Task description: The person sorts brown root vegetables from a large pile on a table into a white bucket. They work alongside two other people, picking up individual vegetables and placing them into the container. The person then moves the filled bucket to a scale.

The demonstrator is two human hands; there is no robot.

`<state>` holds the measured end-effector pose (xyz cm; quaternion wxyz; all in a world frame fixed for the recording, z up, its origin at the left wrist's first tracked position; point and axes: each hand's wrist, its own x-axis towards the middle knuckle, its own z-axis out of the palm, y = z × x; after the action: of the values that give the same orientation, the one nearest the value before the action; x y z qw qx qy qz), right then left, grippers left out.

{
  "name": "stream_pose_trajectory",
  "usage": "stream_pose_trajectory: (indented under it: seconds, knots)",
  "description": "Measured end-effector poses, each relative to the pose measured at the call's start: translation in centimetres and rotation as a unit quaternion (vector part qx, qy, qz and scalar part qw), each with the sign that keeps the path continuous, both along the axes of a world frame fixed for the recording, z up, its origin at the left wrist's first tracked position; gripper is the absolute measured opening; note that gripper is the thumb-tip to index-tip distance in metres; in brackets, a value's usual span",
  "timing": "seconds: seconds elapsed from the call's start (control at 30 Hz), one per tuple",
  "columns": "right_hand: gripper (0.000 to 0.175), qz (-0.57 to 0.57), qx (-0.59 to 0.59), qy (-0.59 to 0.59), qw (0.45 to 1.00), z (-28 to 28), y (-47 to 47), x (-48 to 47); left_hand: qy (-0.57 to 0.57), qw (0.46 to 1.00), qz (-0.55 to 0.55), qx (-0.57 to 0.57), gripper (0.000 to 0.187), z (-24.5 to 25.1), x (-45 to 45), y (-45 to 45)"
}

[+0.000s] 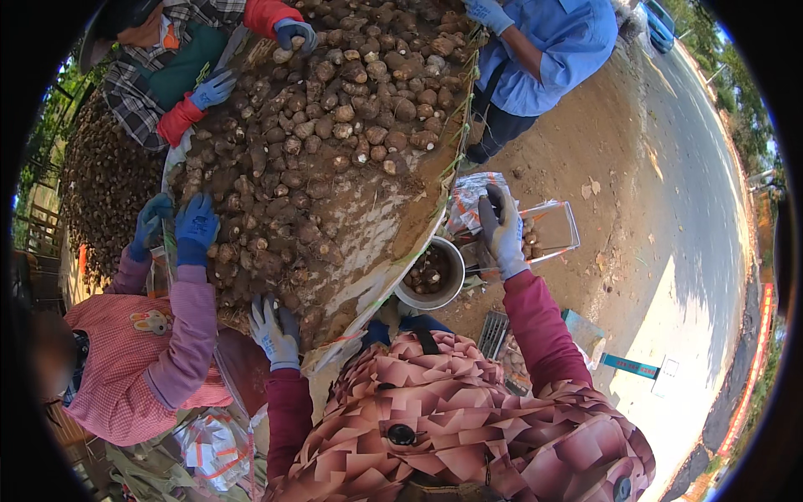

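My left hand point(276, 334), in a white and grey work glove, lies at the near edge of a heap of brown taro corms point(351, 81). Its fingers are apart and touch the corms; nothing shows gripped in it, though its underside is hidden. My right hand point(504, 231), gloved alike, is raised to the right of the heap with thumb and fingers apart and nothing between them. Beneath and beside it stands a clear plastic-lined crate point(564, 229) with a few corms. A metal bucket point(461, 276) holding corms stands between the heap and my right forearm.
A co-worker's blue gloves point(197, 229) are at the heap's left edge. Other gloved hands point(213, 88) work farther up, one holding corms. Another person in a blue shirt point(552, 56) stands at upper right. A grey crate point(494, 334) sits beside me; a road point(684, 207) runs along the right.
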<state>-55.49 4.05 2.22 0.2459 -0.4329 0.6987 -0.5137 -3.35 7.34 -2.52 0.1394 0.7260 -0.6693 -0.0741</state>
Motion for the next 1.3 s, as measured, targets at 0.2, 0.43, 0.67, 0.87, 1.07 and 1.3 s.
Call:
stream_pose_trajectory:
  seconds: [0.2, 0.43, 0.67, 0.87, 1.07, 1.3]
  knots:
    - [0.052, 0.223, 0.021, 0.297, 0.928, 8.3, -13.1, 4.4, 0.068, 0.989, 0.053, -0.118, 0.040, 0.7, 0.7, 3.3]
    - [0.067, 0.238, 0.242, 0.463, 0.819, 5.6, -21.1, 8.7, 0.109, 0.981, -0.036, -0.154, 0.052, 3.4, -6.2, -1.9]
    - [0.056, 0.406, 0.132, 0.425, 0.798, 4.1, -15.1, 16.9, 0.069, 0.985, -0.150, -0.050, 0.062, 4.2, -11.1, -9.1]
    - [0.039, 0.315, 0.163, -0.357, 0.864, 5.3, -13.2, 12.9, 0.216, 0.964, -0.147, -0.054, 0.053, 2.0, -8.1, -7.4]
    - [0.027, 0.137, 0.193, -0.368, 0.899, 6.2, -17.4, 6.4, 0.198, 0.971, -0.096, -0.090, 0.041, 1.0, -3.0, -0.8]
    - [0.055, 0.286, 0.155, 0.306, 0.895, 5.5, -22.9, 10.2, 0.254, 0.960, 0.011, -0.120, 0.041, 2.2, -3.6, 1.1]
